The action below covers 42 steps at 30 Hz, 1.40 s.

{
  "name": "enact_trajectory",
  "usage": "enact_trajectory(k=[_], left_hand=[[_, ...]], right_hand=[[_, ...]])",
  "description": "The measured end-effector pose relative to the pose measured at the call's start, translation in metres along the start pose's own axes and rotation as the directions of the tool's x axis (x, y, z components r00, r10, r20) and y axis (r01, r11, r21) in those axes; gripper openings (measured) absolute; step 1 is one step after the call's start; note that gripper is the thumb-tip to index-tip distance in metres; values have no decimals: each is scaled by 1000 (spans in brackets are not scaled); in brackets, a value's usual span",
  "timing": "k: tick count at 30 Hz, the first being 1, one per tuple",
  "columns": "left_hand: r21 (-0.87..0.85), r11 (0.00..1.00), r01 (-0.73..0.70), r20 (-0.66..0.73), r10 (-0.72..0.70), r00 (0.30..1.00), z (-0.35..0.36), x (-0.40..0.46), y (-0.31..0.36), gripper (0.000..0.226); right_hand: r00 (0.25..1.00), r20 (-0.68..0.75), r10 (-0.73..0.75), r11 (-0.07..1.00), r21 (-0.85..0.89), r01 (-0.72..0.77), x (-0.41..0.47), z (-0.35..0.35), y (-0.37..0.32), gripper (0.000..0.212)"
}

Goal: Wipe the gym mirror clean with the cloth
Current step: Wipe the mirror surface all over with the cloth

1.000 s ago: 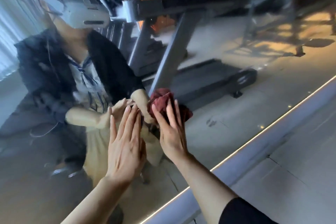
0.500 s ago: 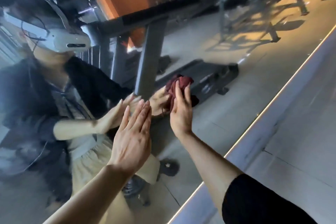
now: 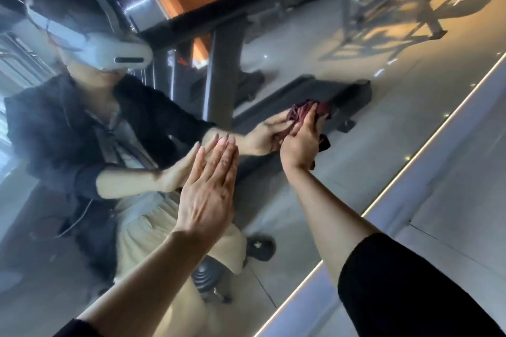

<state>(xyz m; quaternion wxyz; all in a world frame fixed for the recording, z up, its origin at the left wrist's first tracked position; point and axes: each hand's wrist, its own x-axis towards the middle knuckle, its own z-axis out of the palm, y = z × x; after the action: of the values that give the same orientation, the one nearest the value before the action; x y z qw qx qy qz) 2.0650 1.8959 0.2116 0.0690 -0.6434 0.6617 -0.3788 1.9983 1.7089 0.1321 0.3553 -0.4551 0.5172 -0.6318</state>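
The gym mirror [image 3: 342, 145] fills most of the view, tilted, with its lit lower edge running diagonally at the right. My right hand [image 3: 302, 142] presses a dark red cloth [image 3: 306, 111] flat against the glass near the middle. The cloth bunches above my fingers and a corner hangs below my palm. My left hand [image 3: 209, 189] rests flat on the mirror to the left, fingers together and straight, holding nothing. Both hands meet their own reflections in the glass.
The mirror reflects a person in a white headset, a treadmill [image 3: 301, 93] and metal gym frames [image 3: 410, 8] on a sunlit floor. A pale ledge [image 3: 427, 180] borders the mirror's lower edge, with grey floor tiles [image 3: 465, 227] beyond it at the right.
My right hand has slid the cloth up and to the right across the glass. My left hand has stayed flat on the mirror. The view has tilted further.
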Motion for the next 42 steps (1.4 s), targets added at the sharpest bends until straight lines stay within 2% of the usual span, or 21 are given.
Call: enact_trajectory(k=[2, 4, 6, 8, 10, 12, 14, 16, 18, 20, 22, 24, 26, 29, 31, 33, 34, 36, 38, 40, 42], left_hand=[[-7, 1000, 1, -7, -1, 1000, 0, 6, 6, 68], [-37, 999, 11, -16, -12, 1000, 2, 14, 11, 64], [-49, 999, -6, -27, 5, 1000, 6, 22, 16, 59], [-62, 997, -38, -29, 36, 999, 12, 26, 22, 61], [-73, 996, -49, 4, 49, 999, 16, 24, 27, 66], [-78, 996, -39, 4, 39, 999, 17, 23, 31, 58], [-76, 997, -24, 35, 27, 999, 18, 25, 34, 59], [-68, 998, -16, 47, 19, 999, 21, 31, 36, 59], [-52, 998, -17, 58, 20, 998, 24, 39, 38, 59], [-9, 999, -47, 67, 47, 997, 26, 46, 41, 58], [23, 997, -76, 55, 74, 996, 26, 51, 45, 61], [46, 997, -57, 69, 53, 996, 24, 54, 51, 74], [60, 997, -38, 105, 32, 994, 22, 54, 55, 82], [71, 997, -37, 125, 28, 992, 23, 57, 57, 79], [75, 996, -48, 130, 38, 991, 24, 61, 60, 73], [75, 995, -60, 131, 50, 990, 25, 66, 64, 73], [80, 995, -67, 128, 56, 990, 26, 68, 66, 76], [98, 993, -64, 111, 53, 992, 24, 70, 70, 77], [78, 995, -59, 66, 54, 996, 21, 66, 70, 69], [23, 999, -37, 45, 36, 998, 17, 52, 64, 62], [-40, 999, 25, 20, -24, 1000, 10, 32, 53, 56]], right_hand=[[998, -37, 50, 999, 16, -50, 5, 0, -6, 61], [995, -21, -95, 995, 32, 95, -49, 2, -4, 55], [961, 122, -250, 968, 62, 244, -107, -6, 5, 53], [932, 170, -320, 946, 110, 305, -101, -9, 17, 52], [967, 79, -244, 966, 104, 235, -41, -3, 24, 48], [997, -26, -67, 996, 65, 69, 28, 0, 23, 57], [999, -53, -4, 998, 62, 7, 42, -1, 19, 58], [990, -39, -139, 988, 61, 141, -1, -2, 19, 52], [942, 61, -329, 942, 89, 323, -49, -6, 24, 47], [906, 95, -411, 910, 107, 402, -37, -6, 29, 44], [952, 55, -301, 951, 93, 295, 23, -9, 34, 46], [997, 31, -67, 997, 29, 66, 93, -22, 40, 52], [996, 20, 84, 996, 19, -85, 124, -30, 53, 53], [1000, 8, -8, 999, 52, 7, 60, -24, 56, 51], [976, 108, -188, 981, 59, 183, -9, -20, 60, 48], [944, 168, -283, 959, 71, 275, -18, -24, 66, 48], [952, 161, -259, 964, 99, 245, 5, -27, 64, 48], [987, 128, -98, 990, 112, 83, 64, -32, 51, 50], [995, 103, 20, 997, 73, -28, 106, -32, 33, 54], [998, 41, -41, 995, 94, 37, 89, -24, 15, 53], [965, 54, -256, 963, 96, 250, 17, -12, 4, 49]])
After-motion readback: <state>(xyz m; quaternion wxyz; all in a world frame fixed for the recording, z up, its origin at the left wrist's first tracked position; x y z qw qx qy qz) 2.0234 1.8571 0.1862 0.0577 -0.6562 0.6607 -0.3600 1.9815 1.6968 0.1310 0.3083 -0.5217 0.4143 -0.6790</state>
